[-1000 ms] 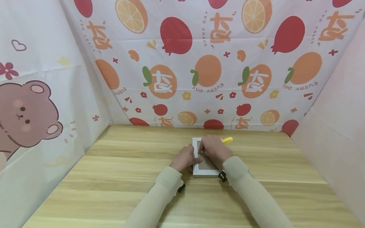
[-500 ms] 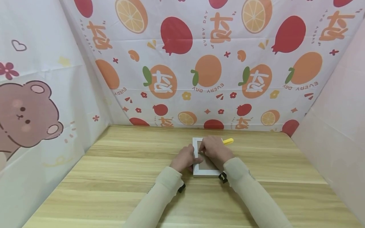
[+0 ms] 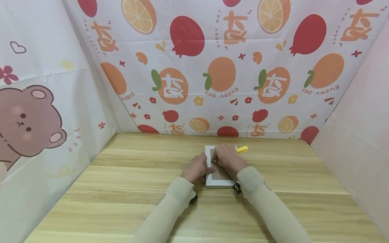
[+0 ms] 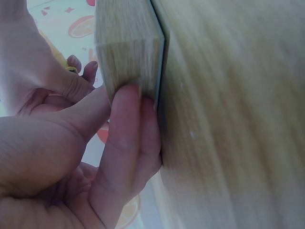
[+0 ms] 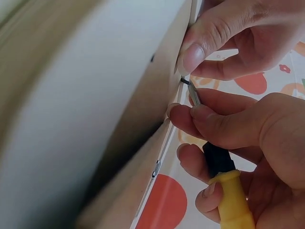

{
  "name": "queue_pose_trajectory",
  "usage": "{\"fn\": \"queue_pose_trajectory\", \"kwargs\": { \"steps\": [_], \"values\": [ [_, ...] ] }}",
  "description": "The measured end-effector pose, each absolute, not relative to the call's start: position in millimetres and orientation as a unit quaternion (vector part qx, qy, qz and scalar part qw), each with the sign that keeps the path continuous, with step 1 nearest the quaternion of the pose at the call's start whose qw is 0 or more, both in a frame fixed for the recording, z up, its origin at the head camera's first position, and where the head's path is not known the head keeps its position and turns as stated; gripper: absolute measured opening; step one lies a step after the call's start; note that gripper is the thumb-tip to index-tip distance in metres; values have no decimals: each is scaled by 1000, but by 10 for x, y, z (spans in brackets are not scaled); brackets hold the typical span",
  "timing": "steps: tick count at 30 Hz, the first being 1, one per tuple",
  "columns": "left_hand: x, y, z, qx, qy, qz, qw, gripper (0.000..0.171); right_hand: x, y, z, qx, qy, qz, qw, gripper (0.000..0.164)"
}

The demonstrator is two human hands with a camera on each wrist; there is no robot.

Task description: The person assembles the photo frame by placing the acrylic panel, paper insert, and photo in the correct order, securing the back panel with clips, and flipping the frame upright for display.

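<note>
A white-backed picture frame (image 3: 218,183) lies face down on the wooden table, with a brown backing board (image 3: 221,174) set in it. At its left side my left hand (image 3: 196,168) grips the rail, thumb over the inner edge and fingers against the wood-grain outer side (image 4: 128,62). My right hand (image 3: 229,158) holds a screwdriver with a yellow handle (image 5: 233,202) and black collar, its thumb and index finger pinching the metal shaft. The shaft's tip meets a small dark metal tab (image 5: 185,80) at the board's edge, right by the left thumb. Another tab (image 5: 156,168) sits further along that edge.
The wooden table (image 3: 121,202) spreads around the frame. A fruit-print cloth (image 3: 194,74) hangs behind it, and a white cloth with a bear print (image 3: 33,121) hangs at the left. A pale cloth (image 3: 358,141) closes off the right side.
The head view has tilted very slightly. Both hands, the screwdriver and the frame keep nearly the same places.
</note>
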State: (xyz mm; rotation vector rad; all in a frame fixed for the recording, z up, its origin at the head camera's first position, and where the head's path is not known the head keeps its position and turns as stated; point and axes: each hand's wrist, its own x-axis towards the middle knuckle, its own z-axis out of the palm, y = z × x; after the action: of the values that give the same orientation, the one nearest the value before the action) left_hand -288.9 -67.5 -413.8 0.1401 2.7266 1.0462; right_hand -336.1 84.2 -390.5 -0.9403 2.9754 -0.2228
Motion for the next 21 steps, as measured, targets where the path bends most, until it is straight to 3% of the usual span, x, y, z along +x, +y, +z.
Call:
{"fn": "queue_pose_trajectory", "kwargs": {
  "steps": [21],
  "values": [
    [-2932, -690, -4195, 50, 910, 392, 125, 42, -3348, 808, -3943, -313, 949, -36, -30, 25]
  ]
}}
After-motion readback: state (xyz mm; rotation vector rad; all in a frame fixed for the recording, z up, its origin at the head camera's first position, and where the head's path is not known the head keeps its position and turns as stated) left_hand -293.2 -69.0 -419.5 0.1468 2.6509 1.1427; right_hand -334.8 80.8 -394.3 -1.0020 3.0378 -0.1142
